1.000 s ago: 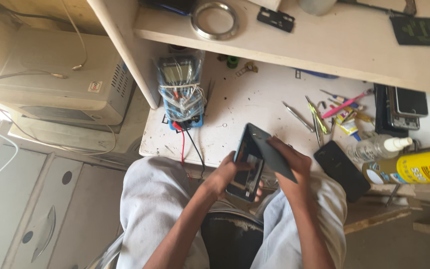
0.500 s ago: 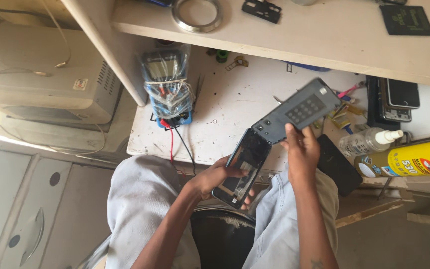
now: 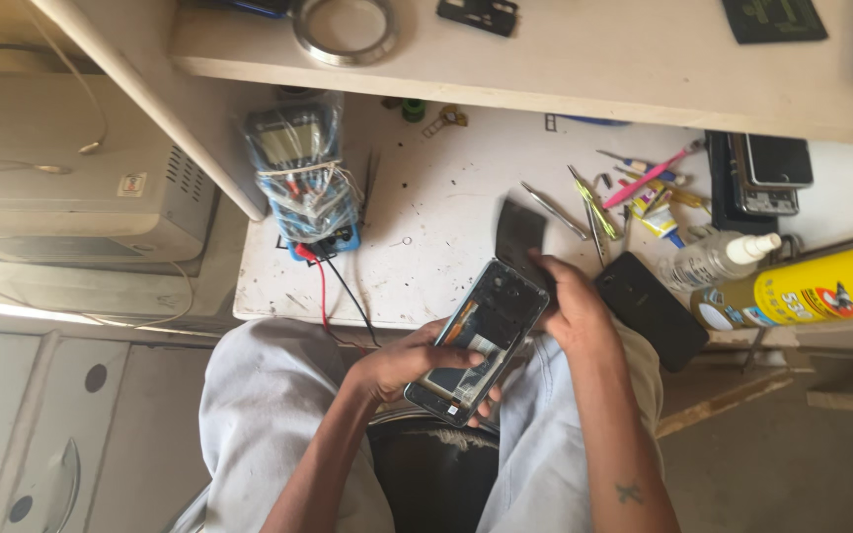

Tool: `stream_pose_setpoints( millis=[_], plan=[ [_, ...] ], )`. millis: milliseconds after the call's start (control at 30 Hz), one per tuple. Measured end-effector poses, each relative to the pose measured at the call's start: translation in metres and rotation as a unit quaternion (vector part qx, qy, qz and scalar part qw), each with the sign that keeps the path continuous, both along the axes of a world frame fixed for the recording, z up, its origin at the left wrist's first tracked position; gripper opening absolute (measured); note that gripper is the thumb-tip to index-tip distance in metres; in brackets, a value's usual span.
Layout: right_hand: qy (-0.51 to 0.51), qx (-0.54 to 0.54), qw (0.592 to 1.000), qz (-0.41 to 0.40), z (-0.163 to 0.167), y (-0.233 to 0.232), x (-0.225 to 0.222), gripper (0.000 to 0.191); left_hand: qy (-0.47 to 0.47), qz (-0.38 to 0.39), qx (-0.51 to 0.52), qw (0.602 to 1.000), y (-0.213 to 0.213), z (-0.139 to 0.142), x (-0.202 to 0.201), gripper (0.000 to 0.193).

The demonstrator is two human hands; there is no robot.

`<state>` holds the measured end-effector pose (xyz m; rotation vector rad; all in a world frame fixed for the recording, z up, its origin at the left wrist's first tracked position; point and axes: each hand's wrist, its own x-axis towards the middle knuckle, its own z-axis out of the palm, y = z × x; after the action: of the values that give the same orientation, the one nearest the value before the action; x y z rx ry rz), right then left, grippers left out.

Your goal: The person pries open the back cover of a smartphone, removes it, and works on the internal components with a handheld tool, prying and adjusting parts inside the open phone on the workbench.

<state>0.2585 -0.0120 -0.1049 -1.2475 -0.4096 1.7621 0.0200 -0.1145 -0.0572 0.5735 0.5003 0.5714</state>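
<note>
The left hand (image 3: 409, 363) cradles an opened phone (image 3: 479, 339) from below, fingers curled under its lower end and thumb over its edge, so its exposed insides face up over the lap. The right hand (image 3: 567, 308) grips the phone's top corner, fingers closed narrowly; just beyond its fingertips a dark panel (image 3: 520, 237) lies on the white bench (image 3: 436, 227). Tweezers (image 3: 552, 209) lie farther out, and a black phone (image 3: 652, 308) sits right beside its wrist, within reach.

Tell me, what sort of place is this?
Probably a phone repair bench: the left hand holds an opened phone, and the white table carries a wrapped meter, tweezers and more phones.
</note>
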Motion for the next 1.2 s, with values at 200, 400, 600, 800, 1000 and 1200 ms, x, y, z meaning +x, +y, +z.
stream_pose_setpoints(
  millis=[200, 400, 600, 800, 1000, 1200],
  plan=[
    [0.047, 0.015, 0.999, -0.021, -0.002, 0.001, -0.003, 0.022, -0.019, -0.003, 0.000, 1.000, 0.001, 0.001, 0.000, 0.035],
    [0.129, 0.089, 0.966, -0.205, 0.003, 0.014, 0.021, 0.021, -0.019, -0.035, -0.028, 0.999, -0.015, 0.015, -0.001, 0.037],
    [0.032, 0.179, 0.971, -0.154, 0.003, 0.019, 0.019, 0.021, -0.028, 0.021, -0.043, 0.998, -0.018, 0.011, -0.018, 0.031],
    [-0.082, 0.106, 0.986, -0.102, 0.013, 0.012, 0.001, 0.025, -0.016, 0.120, -0.029, 0.992, 0.001, -0.003, -0.017, 0.031],
    [-0.244, 0.173, 0.954, -0.015, 0.002, 0.005, -0.008, 0.019, 0.002, 0.162, -0.023, 0.986, 0.003, -0.012, -0.016, 0.032],
    [-0.057, 0.139, 0.988, 0.018, 0.011, 0.006, -0.009, 0.037, -0.026, 0.192, -0.037, 0.980, 0.005, -0.018, -0.015, 0.034]
  ],
)
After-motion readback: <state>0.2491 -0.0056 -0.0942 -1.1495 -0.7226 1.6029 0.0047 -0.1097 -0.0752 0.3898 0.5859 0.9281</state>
